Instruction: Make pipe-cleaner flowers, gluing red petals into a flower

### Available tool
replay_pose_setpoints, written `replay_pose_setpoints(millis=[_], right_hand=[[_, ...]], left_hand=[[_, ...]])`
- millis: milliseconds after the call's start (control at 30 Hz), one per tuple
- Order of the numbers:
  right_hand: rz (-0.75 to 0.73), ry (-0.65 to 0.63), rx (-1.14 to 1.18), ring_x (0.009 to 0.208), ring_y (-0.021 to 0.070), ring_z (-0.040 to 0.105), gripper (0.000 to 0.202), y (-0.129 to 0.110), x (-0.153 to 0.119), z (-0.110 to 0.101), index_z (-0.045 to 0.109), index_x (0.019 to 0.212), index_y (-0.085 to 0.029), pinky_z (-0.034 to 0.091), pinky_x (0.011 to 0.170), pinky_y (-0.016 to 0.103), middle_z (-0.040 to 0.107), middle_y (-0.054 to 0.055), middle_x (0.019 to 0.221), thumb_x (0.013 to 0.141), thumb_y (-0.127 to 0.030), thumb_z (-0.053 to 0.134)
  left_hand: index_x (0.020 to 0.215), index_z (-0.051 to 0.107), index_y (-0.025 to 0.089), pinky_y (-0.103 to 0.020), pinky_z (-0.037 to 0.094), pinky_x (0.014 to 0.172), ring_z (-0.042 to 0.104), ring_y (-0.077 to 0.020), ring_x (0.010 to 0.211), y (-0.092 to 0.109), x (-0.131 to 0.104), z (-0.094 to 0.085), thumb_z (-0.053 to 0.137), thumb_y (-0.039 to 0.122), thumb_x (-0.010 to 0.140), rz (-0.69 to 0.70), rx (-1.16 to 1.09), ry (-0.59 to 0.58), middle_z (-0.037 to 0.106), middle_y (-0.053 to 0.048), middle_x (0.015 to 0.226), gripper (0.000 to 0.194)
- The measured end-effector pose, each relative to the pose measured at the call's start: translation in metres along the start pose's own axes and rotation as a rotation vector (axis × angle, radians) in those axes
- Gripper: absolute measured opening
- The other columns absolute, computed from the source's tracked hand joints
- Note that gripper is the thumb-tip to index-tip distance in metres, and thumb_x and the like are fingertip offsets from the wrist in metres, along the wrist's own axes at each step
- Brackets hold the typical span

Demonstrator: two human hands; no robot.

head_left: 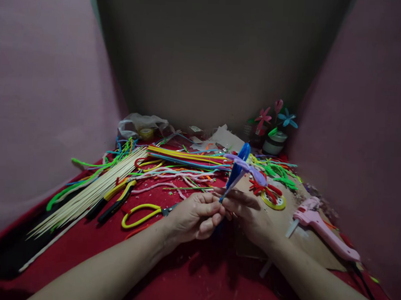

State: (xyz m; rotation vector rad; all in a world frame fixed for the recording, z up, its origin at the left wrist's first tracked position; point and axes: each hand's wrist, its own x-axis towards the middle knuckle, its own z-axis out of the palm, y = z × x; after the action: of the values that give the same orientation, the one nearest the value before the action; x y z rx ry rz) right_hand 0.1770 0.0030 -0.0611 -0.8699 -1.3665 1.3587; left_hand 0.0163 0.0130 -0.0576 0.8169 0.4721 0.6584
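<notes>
A flower-like piece of blue (236, 170) and lilac (250, 170) pipe cleaners stands upright between my hands, above the red cloth. My left hand (199, 216) pinches its thin lower end between thumb and fingertips. On the other side my right hand (247, 210) closes its thumb and fingers on the same lower end, partly behind it. Where the fingertips meet, the stem is mostly hidden. Yellow-handled scissors (141, 216) lie just left of my left hand, their blades partly covered by it.
Pliers (117, 199) and a bundle of pale sticks (91, 189) lie left. Colored pipe cleaners (186, 157) stretch behind my hands. At right, a pink glue gun (327, 232) rests on cardboard (322, 255), near a yellow-rimmed disc (274, 201). Finished flowers (287, 118) stand at the back right.
</notes>
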Motion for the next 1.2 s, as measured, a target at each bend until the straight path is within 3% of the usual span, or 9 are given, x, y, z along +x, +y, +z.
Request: replay_pose_setpoints(millis=[167,400,600,767,900,1000,1100,1200], right_hand=[[-0.008,-0.005,0.066,0.060,0.0109,0.043,0.018,0.005,0.002,-0.001,0.070,0.089,-0.021,0.036,0.058,0.025,0.056,0.001,0.074,0.074,-0.029,0.063],[0.046,-0.012,0.181,0.055,0.0100,0.045,0.017,0.006,0.003,0.003,0.070,0.086,-0.019,0.034,0.053,0.025,0.056,0.000,0.065,0.073,-0.026,0.064],[0.003,0.025,0.164,0.058,0.0121,0.047,0.015,0.010,0.004,0.001,0.069,0.084,-0.019,0.038,0.059,0.028,0.058,0.001,0.068,0.071,-0.027,0.065],[0.016,0.063,0.135,0.057,0.0137,0.048,0.012,0.012,0.003,0.000,0.067,0.079,-0.019,0.038,0.057,0.029,0.054,0.000,0.060,0.075,-0.029,0.061],[0.023,0.201,0.048,0.054,0.0129,0.045,0.010,0.008,0.003,0.004,0.067,0.072,-0.020,0.035,0.051,0.027,0.053,-0.001,0.058,0.071,-0.030,0.065],[0.019,0.283,-0.019,0.053,0.0128,0.045,0.010,0.001,0.001,0.010,0.069,0.070,-0.020,0.036,0.052,0.027,0.054,-0.002,0.055,0.066,-0.030,0.068],[-0.009,0.280,-0.014,0.058,0.0143,0.049,0.012,-0.002,-0.001,0.015,0.070,0.073,-0.020,0.040,0.055,0.027,0.060,0.000,0.062,0.067,-0.030,0.068],[-0.066,0.252,0.049,0.068,0.0166,0.055,0.014,0.001,-0.003,0.017,0.071,0.077,-0.019,0.043,0.064,0.028,0.064,0.002,0.074,0.069,-0.030,0.066]], left_hand=[[0.081,0.061,0.008,-0.013,0.022,0.026,0.029,0.0006,0.026,0.004,-0.002,0.000,0.058,0.023,0.078,-0.028,0.007,-0.062,0.050,0.004,0.052,0.015],[0.077,0.060,0.010,-0.013,0.029,0.026,0.032,-0.0008,0.026,0.001,0.000,-0.007,0.057,0.028,0.079,-0.029,-0.011,-0.107,0.050,0.004,0.051,0.018],[0.078,0.059,0.010,-0.016,0.032,0.024,0.037,-0.0042,0.024,0.001,0.002,-0.008,0.056,0.027,0.079,0.001,0.032,-0.122,0.053,0.003,0.049,0.018],[0.080,0.058,0.011,-0.018,0.041,0.034,0.050,-0.0068,0.035,0.002,0.002,0.000,0.054,0.030,0.080,0.091,0.232,0.007,0.057,0.000,0.059,0.020],[0.087,0.058,0.012,-0.020,0.046,0.052,0.053,-0.0073,0.051,-0.002,0.004,0.007,0.059,0.023,0.075,0.271,0.500,0.253,0.058,0.001,0.067,0.017],[0.089,0.059,0.014,-0.020,0.045,0.055,0.053,-0.0084,0.060,-0.007,0.005,0.008,0.060,0.020,0.072,0.403,0.678,0.411,0.059,0.001,0.075,0.017],[0.083,0.061,0.015,-0.020,0.043,0.056,0.050,-0.0074,0.055,-0.010,0.004,0.007,0.054,0.020,0.077,0.471,0.779,0.449,0.056,0.004,0.065,0.010],[0.080,0.062,0.015,-0.020,0.042,0.055,0.050,-0.0070,0.052,-0.009,0.003,0.007,0.054,0.019,0.078,0.494,0.724,0.399,0.053,0.005,0.061,0.009]])
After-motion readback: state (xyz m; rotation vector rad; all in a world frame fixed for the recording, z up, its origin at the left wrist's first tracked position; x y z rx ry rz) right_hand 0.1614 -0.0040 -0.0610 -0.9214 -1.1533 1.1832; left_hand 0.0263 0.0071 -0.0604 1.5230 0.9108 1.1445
